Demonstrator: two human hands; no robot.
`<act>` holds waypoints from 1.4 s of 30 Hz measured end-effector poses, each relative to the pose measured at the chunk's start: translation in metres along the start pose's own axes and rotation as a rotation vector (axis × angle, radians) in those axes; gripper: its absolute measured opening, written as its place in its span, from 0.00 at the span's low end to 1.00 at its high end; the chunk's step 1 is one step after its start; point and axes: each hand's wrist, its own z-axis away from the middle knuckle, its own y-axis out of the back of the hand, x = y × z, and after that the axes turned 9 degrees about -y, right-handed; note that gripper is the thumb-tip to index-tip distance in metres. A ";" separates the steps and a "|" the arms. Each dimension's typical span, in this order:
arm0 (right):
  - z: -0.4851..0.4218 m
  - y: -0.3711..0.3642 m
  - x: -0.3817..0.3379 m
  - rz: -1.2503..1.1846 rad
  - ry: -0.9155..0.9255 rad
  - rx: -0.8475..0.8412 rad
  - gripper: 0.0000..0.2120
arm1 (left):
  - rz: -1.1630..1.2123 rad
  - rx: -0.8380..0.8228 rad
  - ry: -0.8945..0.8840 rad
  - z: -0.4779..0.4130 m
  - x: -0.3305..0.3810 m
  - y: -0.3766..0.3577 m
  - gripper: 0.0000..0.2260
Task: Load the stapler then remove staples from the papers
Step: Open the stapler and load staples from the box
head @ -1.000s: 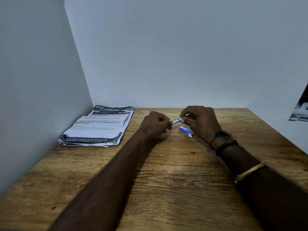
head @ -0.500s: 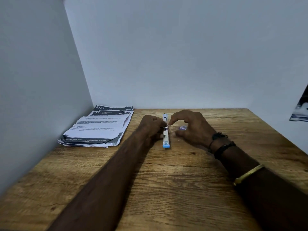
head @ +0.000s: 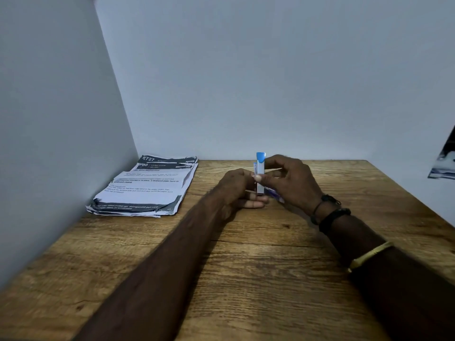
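A small blue and silver stapler (head: 260, 172) stands upright above the far middle of the wooden table (head: 258, 262), its blue tip pointing up. My left hand (head: 237, 190) holds its lower part, thumb against its side. My right hand (head: 290, 183) grips it from the right with fingertips near the top. A small blue and white staple box (head: 275, 194) lies on the table under my right hand, mostly hidden. A stack of printed papers (head: 145, 187) lies flat at the far left corner, apart from both hands.
Grey walls close the table on the left and at the back. A dark printed sheet (head: 444, 161) hangs at the right edge of view. Bare wood stretches from my forearms to the near edge.
The stapler lay along the table half a second ago; now it is raised upright between both hands. My right hand has shifted from beside it to gripping its upper part.
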 end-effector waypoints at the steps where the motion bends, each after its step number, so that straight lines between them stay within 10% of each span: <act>1: 0.000 0.002 0.000 -0.065 -0.048 -0.006 0.20 | 0.006 -0.004 -0.009 0.000 0.000 -0.001 0.09; 12: -0.007 0.004 0.005 -0.425 -0.298 -0.040 0.24 | -0.038 -0.099 -0.035 0.008 0.000 -0.001 0.16; 42: -0.012 -0.002 0.007 -0.410 -0.345 0.084 0.20 | -0.090 -0.096 -0.044 0.016 0.008 -0.004 0.13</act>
